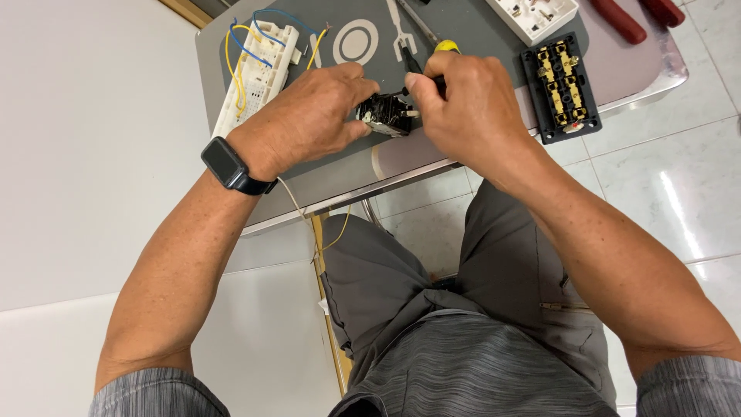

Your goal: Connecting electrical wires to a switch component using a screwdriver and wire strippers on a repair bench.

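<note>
Black electrical switch module (pixel 388 114) sits pinched in the left hand (pixel 309 120) over the grey tray (pixel 471 31). The right hand (pixel 471 108) grips a yellow-handled screwdriver (pixel 434 58), seemingly working a terminal screw; steady tip alignment matters next.

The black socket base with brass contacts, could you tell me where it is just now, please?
In the head view, the black socket base lies on the grey table to the right of the right hand, just below the white socket cover.

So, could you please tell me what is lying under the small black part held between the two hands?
Under the small black part lies the grey mat on the metal table. The left hand and right hand cover its sides, so anything beneath them is hidden.
</note>
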